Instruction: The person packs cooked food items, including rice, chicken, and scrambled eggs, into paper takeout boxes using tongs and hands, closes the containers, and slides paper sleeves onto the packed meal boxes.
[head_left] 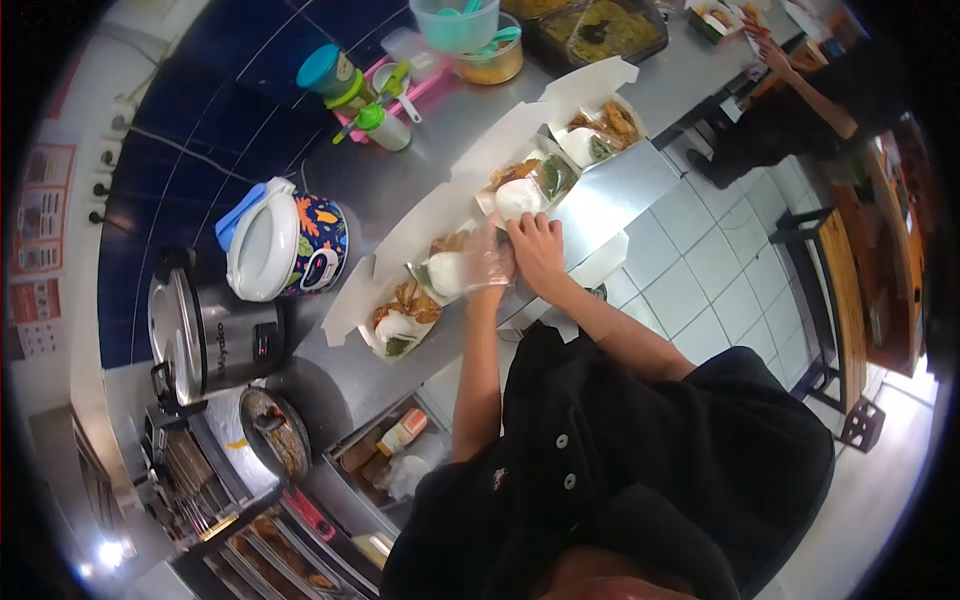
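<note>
Several white paper boxes stand open in a row on the steel counter, with rice and other food inside. My left hand [487, 264], in a clear plastic glove, is at the front edge of a box with a white rice mound [446, 273]. It is smeared by motion, so its fingers are unclear. Beside it, my bare right hand [537, 252] has its fingers slightly apart at the front of the neighbouring box, just below its rice mound [519, 199]. Farther right, another box [600, 132] holds rice, greens and browned food. The leftmost box [403, 318] has rice and fried pieces.
On the counter [345, 180] are a patterned rice container [318, 243], a Miyako cooker [225, 335], a pink tray of jars [432, 84] and stacked tubs [490, 65]. A large food tray [610, 35] lies at the back. Another person's arm [815, 95] shows upper right.
</note>
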